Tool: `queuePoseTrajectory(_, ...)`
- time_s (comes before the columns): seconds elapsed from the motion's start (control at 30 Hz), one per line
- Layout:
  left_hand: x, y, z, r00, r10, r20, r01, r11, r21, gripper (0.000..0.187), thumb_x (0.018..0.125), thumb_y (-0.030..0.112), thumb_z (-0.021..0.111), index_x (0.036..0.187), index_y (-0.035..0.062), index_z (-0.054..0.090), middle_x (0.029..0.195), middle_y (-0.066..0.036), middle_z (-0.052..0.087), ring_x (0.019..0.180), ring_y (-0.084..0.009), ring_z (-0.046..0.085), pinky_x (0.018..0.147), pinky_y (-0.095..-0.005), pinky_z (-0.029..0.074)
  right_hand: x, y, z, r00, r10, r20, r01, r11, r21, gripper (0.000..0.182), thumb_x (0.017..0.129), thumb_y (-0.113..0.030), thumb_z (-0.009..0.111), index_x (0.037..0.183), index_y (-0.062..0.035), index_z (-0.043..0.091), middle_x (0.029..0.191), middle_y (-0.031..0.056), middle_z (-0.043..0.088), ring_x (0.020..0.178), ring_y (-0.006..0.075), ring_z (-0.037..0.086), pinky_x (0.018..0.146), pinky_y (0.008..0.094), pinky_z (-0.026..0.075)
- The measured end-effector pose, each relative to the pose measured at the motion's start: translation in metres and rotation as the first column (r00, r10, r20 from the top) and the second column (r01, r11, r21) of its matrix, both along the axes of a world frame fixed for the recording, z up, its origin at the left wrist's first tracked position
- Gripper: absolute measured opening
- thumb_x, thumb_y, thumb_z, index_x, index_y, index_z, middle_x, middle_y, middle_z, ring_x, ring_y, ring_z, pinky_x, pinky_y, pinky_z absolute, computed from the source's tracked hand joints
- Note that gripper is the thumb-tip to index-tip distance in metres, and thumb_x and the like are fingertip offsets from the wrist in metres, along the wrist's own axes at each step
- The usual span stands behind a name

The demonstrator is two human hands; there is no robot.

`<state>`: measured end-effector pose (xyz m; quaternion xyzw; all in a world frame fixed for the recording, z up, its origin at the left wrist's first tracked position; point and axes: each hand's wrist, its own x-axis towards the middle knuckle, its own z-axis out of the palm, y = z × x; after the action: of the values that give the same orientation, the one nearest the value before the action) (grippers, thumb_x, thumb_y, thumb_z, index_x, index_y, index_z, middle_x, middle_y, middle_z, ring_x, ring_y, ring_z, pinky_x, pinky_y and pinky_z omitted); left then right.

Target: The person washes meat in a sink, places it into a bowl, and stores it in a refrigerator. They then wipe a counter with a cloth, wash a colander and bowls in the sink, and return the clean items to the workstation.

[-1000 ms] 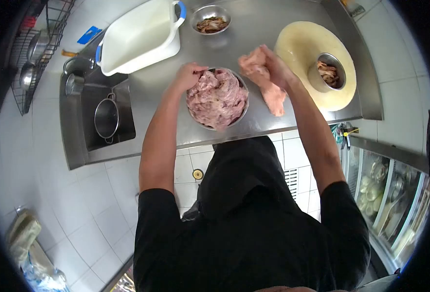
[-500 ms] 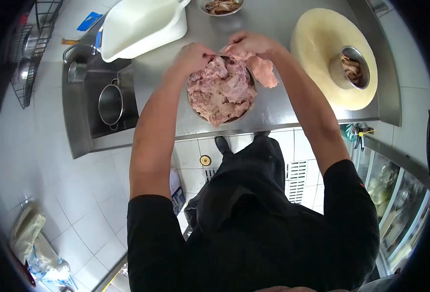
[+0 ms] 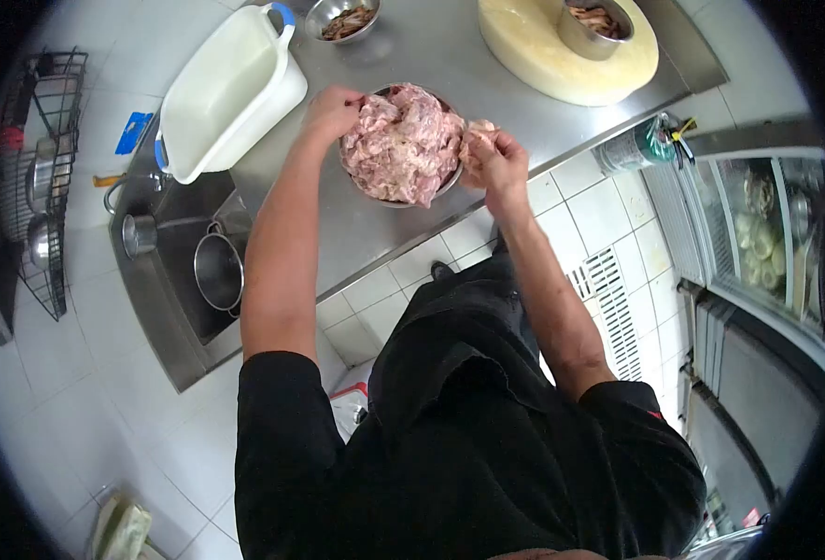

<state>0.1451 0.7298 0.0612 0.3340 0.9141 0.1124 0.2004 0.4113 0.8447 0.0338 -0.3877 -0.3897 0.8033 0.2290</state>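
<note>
A round metal bowl (image 3: 395,203) heaped with raw pink meat (image 3: 403,145) stands on the steel counter. My left hand (image 3: 334,114) is at the bowl's upper left edge, its fingers closed on the edge of the meat heap. Just right of the bowl, my right hand (image 3: 498,161) grips a piece of meat (image 3: 475,147) between thumb and fingers. That piece is beside the heap, near the bowl's rim.
A white tub (image 3: 230,103) lies at the upper left, above a sink (image 3: 181,308) holding a pot (image 3: 218,271). A small bowl (image 3: 341,21) of strips sits behind. At the upper right, a metal container (image 3: 595,33) rests on a round yellowish board (image 3: 562,75).
The view has turned and shifted. My right hand has moved from above the bowl to its right side with the meat piece. My left hand remains at the bowl's upper left.
</note>
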Motion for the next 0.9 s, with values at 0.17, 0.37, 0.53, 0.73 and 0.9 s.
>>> queuePoseTrajectory(0.17, 0.012, -0.023, 0.003, 0.945, 0.22, 0.242, -0.239, 0.97, 0.05, 0.025, 0.084, 0.018, 0.055, 0.102, 0.0131, 0.072, 0.081, -0.012, 0.07, 0.067, -0.0237, 0.067, 0.061, -0.034, 0.055, 0.006, -0.047, -0.007, 0.976, -0.218, 0.008, 0.213, 0.958, 0.193, 0.011, 0.083, -0.008, 0.067, 0.084, 0.0011, 0.061, 0.069, 0.0042, 0.058, 0.062, 0.0103, 0.056, 0.055, 0.0253, 0.046)
queuePoseTrajectory(0.37, 0.046, -0.053, 0.006, 0.811, 0.447, 0.377, -0.544, 0.812, 0.209, 0.028, 0.087, 0.016, 0.053, 0.105, 0.0011, 0.068, 0.077, -0.01, 0.068, 0.058, -0.0177, 0.065, 0.048, -0.031, 0.054, -0.002, -0.041, 0.001, 0.979, -0.205, -0.01, 0.205, 0.978, 0.024, 0.015, 0.081, -0.008, 0.068, 0.074, 0.0024, 0.058, 0.056, 0.0036, 0.052, 0.043, 0.0118, 0.05, 0.033, 0.0278, 0.038)
queuePoseTrajectory(0.53, 0.082, -0.062, -0.005, 0.681, 0.543, 0.491, -0.721, 0.614, 0.322, 0.027, 0.088, 0.012, 0.048, 0.102, -0.0045, 0.065, 0.074, -0.012, 0.066, 0.055, -0.02, 0.064, 0.047, -0.032, 0.052, -0.002, -0.06, -0.021, 0.961, -0.248, -0.121, 0.252, 0.967, 0.021, 0.015, 0.085, -0.007, 0.065, 0.079, -0.0015, 0.053, 0.062, 0.0056, 0.056, 0.045, 0.0112, 0.05, 0.037, 0.0266, 0.043)
queuePoseTrajectory(0.73, 0.18, -0.073, -0.006, 0.567, 0.429, 0.704, -0.812, 0.434, 0.39, 0.019, 0.087, 0.011, 0.049, 0.079, -0.004, 0.057, 0.069, -0.013, 0.062, 0.051, -0.0209, 0.062, 0.044, -0.0336, 0.052, -0.003, -0.084, -0.021, 0.915, -0.39, -0.103, 0.401, 0.908, 0.122, 0.015, 0.084, -0.011, 0.068, 0.085, -0.0001, 0.057, 0.068, 0.0054, 0.06, 0.055, 0.0123, 0.056, 0.043, 0.0273, 0.045)
queuePoseTrajectory(0.9, 0.096, -0.111, -0.017, 0.752, 0.309, 0.582, -0.641, 0.549, 0.537, 0.023, 0.092, 0.017, 0.051, 0.08, -0.0012, 0.058, 0.066, -0.009, 0.06, 0.053, -0.0191, 0.06, 0.054, -0.0328, 0.053, 0.01, -0.067, 0.02, 0.949, -0.273, 0.155, 0.246, 0.954, 0.173, 0.032, 0.078, -0.011, 0.071, 0.103, 0.0023, 0.056, 0.08, 0.0103, 0.062, 0.063, 0.0152, 0.059, 0.054, 0.0291, 0.05)
